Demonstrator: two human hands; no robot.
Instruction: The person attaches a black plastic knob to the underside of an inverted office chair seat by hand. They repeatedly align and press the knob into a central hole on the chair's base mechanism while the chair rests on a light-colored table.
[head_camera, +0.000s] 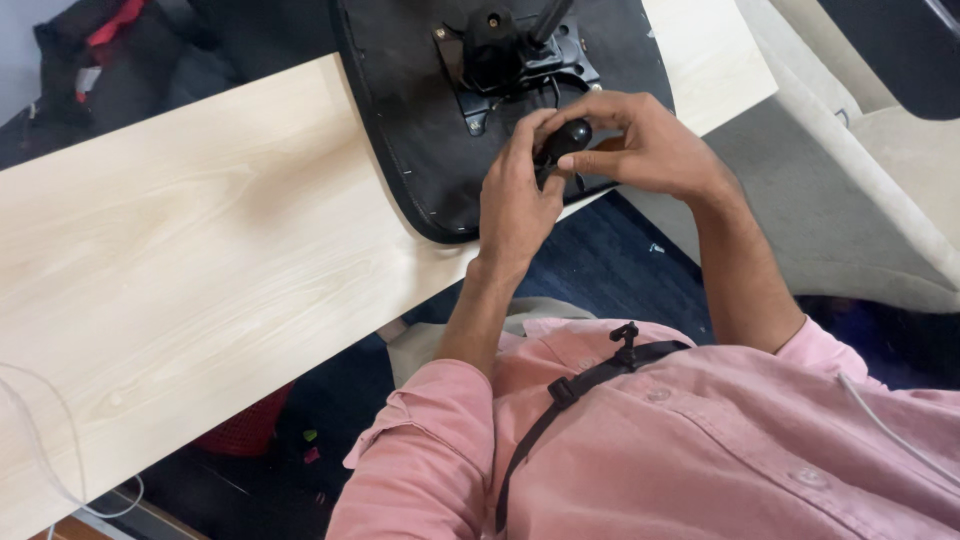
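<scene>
An upturned black chair seat (420, 130) lies on a pale wooden table (200, 260), its black metal mechanism plate (515, 55) facing up. Both of my hands meet at the seat's near edge. My right hand (640, 145) is wrapped over a small black rounded knob (566, 137). Against the same knob, my left hand (515, 195) has its fingers curled, pinching the part just beneath it. What lies below the knob is hidden by my fingers.
A beige upholstered chair (880, 190) stands at the right. Dark blue floor shows below the table edge, with a red basket (245, 425) under the table. A thin white cable (40, 450) loops at the left front. Dark bags (90, 60) sit beyond the table.
</scene>
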